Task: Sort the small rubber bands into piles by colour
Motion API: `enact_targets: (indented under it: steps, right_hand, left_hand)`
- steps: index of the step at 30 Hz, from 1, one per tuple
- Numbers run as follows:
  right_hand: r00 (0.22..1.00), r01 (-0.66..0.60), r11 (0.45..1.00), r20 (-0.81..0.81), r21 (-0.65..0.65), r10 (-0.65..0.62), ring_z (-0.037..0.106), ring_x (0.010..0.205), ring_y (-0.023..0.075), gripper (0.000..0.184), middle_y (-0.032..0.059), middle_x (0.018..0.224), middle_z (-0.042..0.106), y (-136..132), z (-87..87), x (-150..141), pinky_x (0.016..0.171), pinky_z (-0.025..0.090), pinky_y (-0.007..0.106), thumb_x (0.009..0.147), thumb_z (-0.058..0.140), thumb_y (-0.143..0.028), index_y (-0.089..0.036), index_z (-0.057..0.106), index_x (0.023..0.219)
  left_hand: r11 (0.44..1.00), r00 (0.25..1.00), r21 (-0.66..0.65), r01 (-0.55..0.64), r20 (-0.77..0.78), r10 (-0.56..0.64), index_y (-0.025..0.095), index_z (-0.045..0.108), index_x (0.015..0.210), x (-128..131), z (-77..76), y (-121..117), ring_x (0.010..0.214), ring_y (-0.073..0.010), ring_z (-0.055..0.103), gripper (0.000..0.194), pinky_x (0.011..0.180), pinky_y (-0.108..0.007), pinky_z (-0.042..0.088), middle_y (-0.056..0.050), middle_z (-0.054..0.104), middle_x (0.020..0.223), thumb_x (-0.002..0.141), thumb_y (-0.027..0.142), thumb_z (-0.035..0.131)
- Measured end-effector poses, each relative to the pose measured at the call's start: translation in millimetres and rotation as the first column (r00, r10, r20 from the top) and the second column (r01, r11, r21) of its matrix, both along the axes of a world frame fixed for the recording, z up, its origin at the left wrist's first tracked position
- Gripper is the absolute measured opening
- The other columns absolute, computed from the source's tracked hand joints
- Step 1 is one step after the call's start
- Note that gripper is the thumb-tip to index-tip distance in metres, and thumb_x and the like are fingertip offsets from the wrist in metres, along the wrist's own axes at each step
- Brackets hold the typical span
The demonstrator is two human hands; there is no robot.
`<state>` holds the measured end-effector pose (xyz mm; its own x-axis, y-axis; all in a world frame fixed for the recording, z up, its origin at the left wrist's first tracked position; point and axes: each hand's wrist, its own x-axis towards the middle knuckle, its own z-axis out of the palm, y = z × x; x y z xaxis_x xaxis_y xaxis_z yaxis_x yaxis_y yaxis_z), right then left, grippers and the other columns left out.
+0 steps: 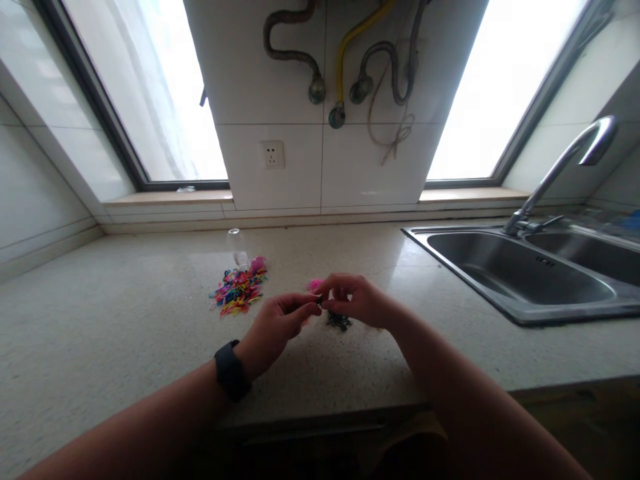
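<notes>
Hands: left hand (270,330) and right hand (357,300) – fingertips together, pinched on small dark piece (319,301) between them | axis: cannot tell, too small | dark pile (340,322): on counter (320,383), just right of pinch point – nearer right hand.

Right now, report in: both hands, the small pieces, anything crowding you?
Left hand and right hand: fingertips together, small dark piece between them. Dark pile close by right hand. Pink pile just beyond, partly hidden.

Speckled glossy stone-look countertop (165,347); 2 shiny metal sink basins (515,267).
</notes>
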<state>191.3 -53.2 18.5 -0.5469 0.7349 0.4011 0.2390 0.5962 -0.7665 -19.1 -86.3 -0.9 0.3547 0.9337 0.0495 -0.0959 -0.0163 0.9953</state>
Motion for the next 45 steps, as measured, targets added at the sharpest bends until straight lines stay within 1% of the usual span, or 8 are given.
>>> enact_targets:
  steps: [4,11,17,24,27,32,38,45]
  right_hand:
    - [1.0,-0.007,1.0,-0.022,-0.008,0.006,0.05,0.063,0.0102,0.02,0.0018,0.079,0.066,2,-2.0,-3,0.056,0.041,0.024,0.085,0.071,-0.034,-0.02,0.075,0.097]
    - [0.997,0.014,1.0,-0.075,0.024,-0.012,0.054,0.068,0.0113,0.017,0.0029,0.081,0.068,4,-1.8,-1,0.061,0.042,0.025,0.086,0.071,-0.033,-0.019,0.076,0.093]
    - [0.994,0.031,0.999,-0.103,0.025,-0.028,0.057,0.071,0.0119,0.014,0.0025,0.082,0.068,6,-4.6,2,0.066,0.044,0.026,0.085,0.072,-0.031,-0.02,0.077,0.092]
    - [0.994,0.051,0.999,-0.097,-0.003,-0.051,0.058,0.072,0.0127,0.017,0.0028,0.079,0.068,6,-3.1,5,0.067,0.044,0.026,0.086,0.069,-0.034,-0.018,0.076,0.089]
    - [0.993,0.072,0.996,-0.09,-0.043,-0.076,0.057,0.07,0.0126,0.021,0.0022,0.076,0.067,7,-2.5,6,0.064,0.043,0.026,0.087,0.068,-0.037,-0.017,0.074,0.087]
    - [0.988,0.12,0.991,-0.095,-0.063,-0.125,0.049,0.062,0.0102,0.026,-0.0005,0.068,0.061,7,-1.1,8,0.06,0.038,0.025,0.088,0.064,-0.04,-0.016,0.071,0.082]
    - [0.986,0.121,0.99,-0.101,-0.078,-0.129,0.043,0.057,0.009,0.031,-0.0016,0.065,0.057,5,2.5,9,0.056,0.034,0.025,0.089,0.061,-0.044,-0.016,0.068,0.078]
    - [0.984,0.147,0.986,-0.093,-0.08,-0.154,0.042,0.057,0.009,0.033,0.0004,0.068,0.06,9,-1.2,12,0.054,0.034,0.024,0.089,0.06,-0.047,-0.016,0.069,0.081]
  left_hand:
    - [1.0,0.999,0.016,0.02,-0.029,-0.02,0.011,0.073,0.094,-1,0.4,-1,0.05,-0.0047,0.029,0.034,0.046,-0.021,0.018,0.003,0.049,0.063,0.083,0.043,0.071]
    - [1.0,1.0,0.002,-0.019,-0.02,0.019,0.011,0.071,0.094,-1,0.9,1,0.049,-0.0049,0.035,0.035,0.045,-0.02,0.024,-0.002,0.062,0.073,0.081,0.043,0.071]
    - [1.0,0.996,0.026,-0.017,-0.085,0.019,0.012,0.071,0.095,-4,-1.0,3,0.051,-0.0056,0.038,0.032,0.046,-0.02,0.028,-0.002,0.064,0.074,0.081,0.041,0.073]
    - [0.998,0.986,0.054,-0.013,-0.164,0.022,0.012,0.071,0.091,-6,-2.7,4,0.051,-0.0065,0.038,0.034,0.046,-0.021,0.029,-0.003,0.063,0.071,0.083,0.045,0.07]
    - [0.999,0.992,0.04,-0.025,-0.125,0.029,0.012,0.071,0.09,-5,-0.6,3,0.05,-0.006,0.038,0.033,0.045,-0.02,0.027,-0.003,0.063,0.071,0.083,0.044,0.069]
    - [0.999,0.999,-0.02,-0.042,0.028,0.042,0.012,0.069,0.088,-3,-1.4,2,0.05,-0.0044,0.038,0.031,0.045,-0.019,0.026,-0.001,0.061,0.07,0.084,0.043,0.07]
    - [0.994,0.981,-0.101,-0.051,0.18,0.068,0.013,0.071,0.093,-4,-4.3,3,0.051,-0.0038,0.039,0.03,0.046,-0.018,0.027,0.001,0.057,0.067,0.083,0.042,0.073]
    - [0.988,0.973,-0.146,-0.039,0.22,0.071,0.013,0.072,0.093,-3,0.1,1,0.054,-0.0044,0.043,0.033,0.049,-0.017,0.031,0.0,0.058,0.068,0.081,0.043,0.075]
